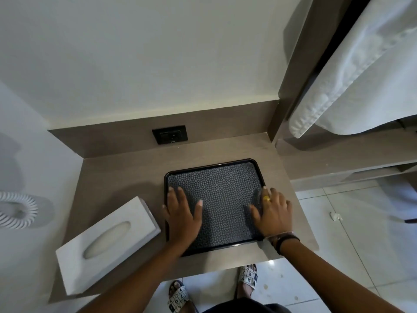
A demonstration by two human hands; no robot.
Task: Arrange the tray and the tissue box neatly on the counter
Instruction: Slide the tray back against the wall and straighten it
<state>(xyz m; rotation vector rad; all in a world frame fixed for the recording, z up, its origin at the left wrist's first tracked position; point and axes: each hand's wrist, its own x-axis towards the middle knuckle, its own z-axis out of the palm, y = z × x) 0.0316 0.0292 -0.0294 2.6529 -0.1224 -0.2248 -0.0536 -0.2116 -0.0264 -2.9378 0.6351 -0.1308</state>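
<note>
The tray (222,199) is a dark rectangle with rounded corners, a thin raised rim and a fine grey diamond pattern across its floor. It lies flat on the grey-brown worktop (117,177), a little toward three o'clock of the middle, its edges roughly square with the worktop's edge. The left hand (184,214) is spread flat, palm down, on the tray's nine o'clock side, fingers open and gripping nothing. The right hand (273,212) presses flat at the three o'clock side, fingers over the rim, a yellow ring on one finger and dark bands at the wrist; it too is released, not clenched.

The tissue box (107,242) is white, long and low, with an oval slot on top. It sits at about eight o'clock from the tray, turned at an angle, its nearest corner just beside the tray's edge.

At twelve o'clock a black wall socket (170,134) is set in the upstand behind the worktop, with a pale wall above. White fabric (352,86) hangs at two o'clock. A white coiled cord (19,210) shows at nine o'clock. Below, pale floor tiles (352,245) and two patterned sandals (248,276).
</note>
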